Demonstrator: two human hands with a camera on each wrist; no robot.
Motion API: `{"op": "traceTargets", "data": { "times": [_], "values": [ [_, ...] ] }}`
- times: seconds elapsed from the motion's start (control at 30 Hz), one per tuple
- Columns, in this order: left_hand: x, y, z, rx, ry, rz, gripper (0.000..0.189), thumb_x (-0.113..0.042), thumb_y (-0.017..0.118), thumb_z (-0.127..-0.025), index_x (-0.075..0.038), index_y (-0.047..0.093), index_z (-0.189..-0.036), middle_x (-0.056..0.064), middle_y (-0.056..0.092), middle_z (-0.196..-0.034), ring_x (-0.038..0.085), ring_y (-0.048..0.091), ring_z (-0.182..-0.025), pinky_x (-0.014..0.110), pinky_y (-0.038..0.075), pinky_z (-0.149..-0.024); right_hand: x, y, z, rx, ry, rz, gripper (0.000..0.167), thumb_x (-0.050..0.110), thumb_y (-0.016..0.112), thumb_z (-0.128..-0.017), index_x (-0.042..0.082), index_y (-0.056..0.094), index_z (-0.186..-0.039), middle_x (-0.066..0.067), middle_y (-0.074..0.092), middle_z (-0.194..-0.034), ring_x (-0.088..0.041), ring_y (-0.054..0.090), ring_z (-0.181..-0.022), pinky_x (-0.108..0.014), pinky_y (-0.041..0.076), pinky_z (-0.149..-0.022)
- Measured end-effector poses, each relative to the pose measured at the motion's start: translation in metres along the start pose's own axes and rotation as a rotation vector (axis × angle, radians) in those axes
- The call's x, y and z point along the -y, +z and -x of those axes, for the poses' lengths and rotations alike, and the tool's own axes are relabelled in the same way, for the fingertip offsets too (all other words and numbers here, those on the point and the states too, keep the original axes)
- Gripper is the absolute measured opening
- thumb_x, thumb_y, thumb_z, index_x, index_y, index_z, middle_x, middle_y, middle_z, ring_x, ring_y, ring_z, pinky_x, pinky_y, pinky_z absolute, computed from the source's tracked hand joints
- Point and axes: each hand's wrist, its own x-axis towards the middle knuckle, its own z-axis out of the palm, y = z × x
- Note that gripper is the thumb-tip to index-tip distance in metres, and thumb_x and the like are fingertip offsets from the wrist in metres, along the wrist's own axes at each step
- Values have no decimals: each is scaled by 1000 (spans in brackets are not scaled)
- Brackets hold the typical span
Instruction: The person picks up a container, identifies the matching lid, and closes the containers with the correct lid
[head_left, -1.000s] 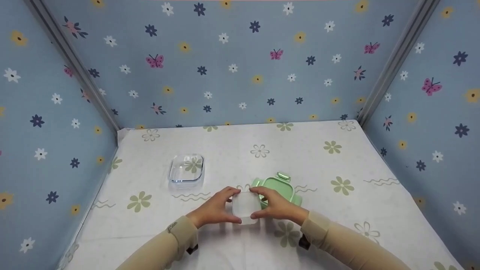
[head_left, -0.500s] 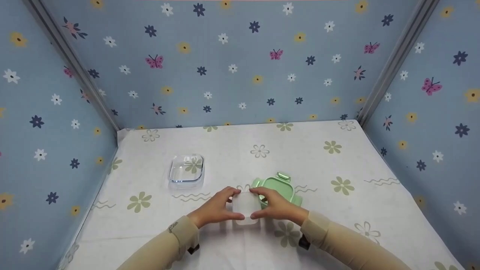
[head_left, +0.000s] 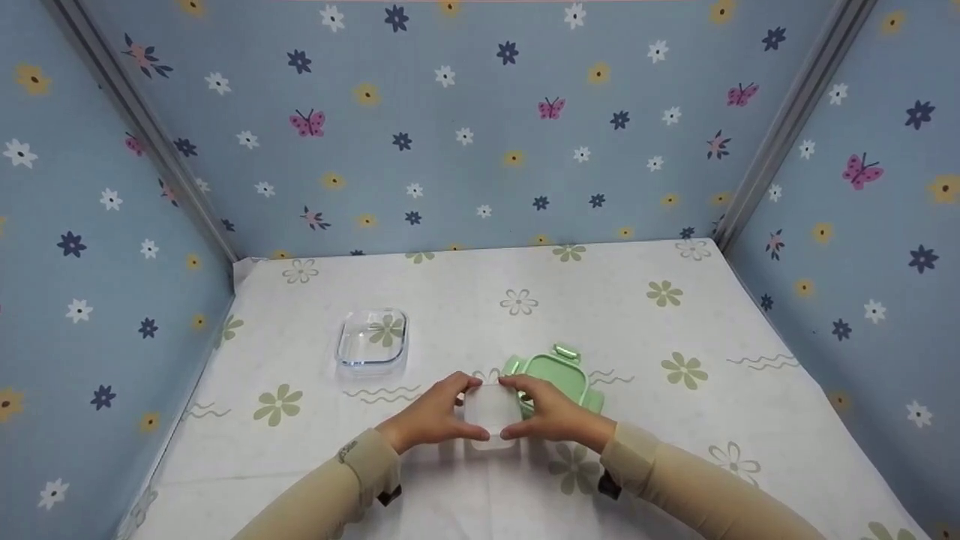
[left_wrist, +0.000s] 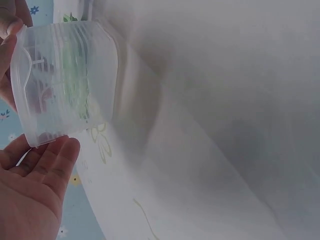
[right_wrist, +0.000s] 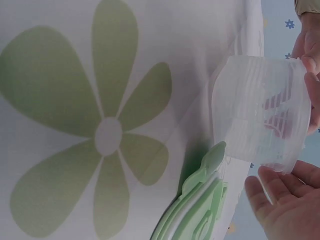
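Because the translucent plastic container (head_left: 493,409) stands upright between left hand (head_left: 433,417) and right hand (head_left: 556,412), neither is the nearer: each grips its own side up by the rim, thumbs toward the near edge, fingertips toward the far one. Just to its right lies a green clip-lock lid (head_left: 555,375); well apart, beyond the container and leftward, stands a square glass dish (head_left: 360,339)

Green lid (head_left: 559,373) partly hidden behind right fingers (head_left: 526,385); cut off by right wrist view's bottom edge.

Free gap between glass dish (head_left: 370,343) and left hand (head_left: 429,418)
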Motion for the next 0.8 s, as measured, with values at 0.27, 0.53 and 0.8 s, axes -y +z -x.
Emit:
{"op": "traceTargets", "data": {
  "times": [0.27, 0.53, 0.8],
  "values": [
    [8, 4, 1, -2, 7, 78, 83, -32, 93, -87, 2, 51, -151, 18, 59, -152, 34, 61, -137, 54, 54, -114, -1, 0, 1, 11, -9, -58, 86, 21, 94, -86, -7, 51, -155, -26, 55, -159, -43, 57, -144, -59, 52, -116],
    [15, -3, 2, 53, 21, 160, 84, -23, 90, -91, 3, 47, -159, 19, 54, -159, 39, 57, -142, 55, 52, -118, -5, -4, 1, 74, 29, -162, 88, 11, 88, -89, -8, 41, -161, -28, 49, -164, -48, 56, -144, -60, 46, -122],
    [19, -6, 1, 79, 9, 209, 84, -21, 91, -90, 2, 49, -159, 17, 55, -160, 40, 57, -143, 54, 52, -118, -9, -6, 0, 107, 42, -211, 88, 4, 82, -88, -10, 38, -162, -29, 48, -164, -49, 54, -145, -62, 43, -124]
  ]
}}
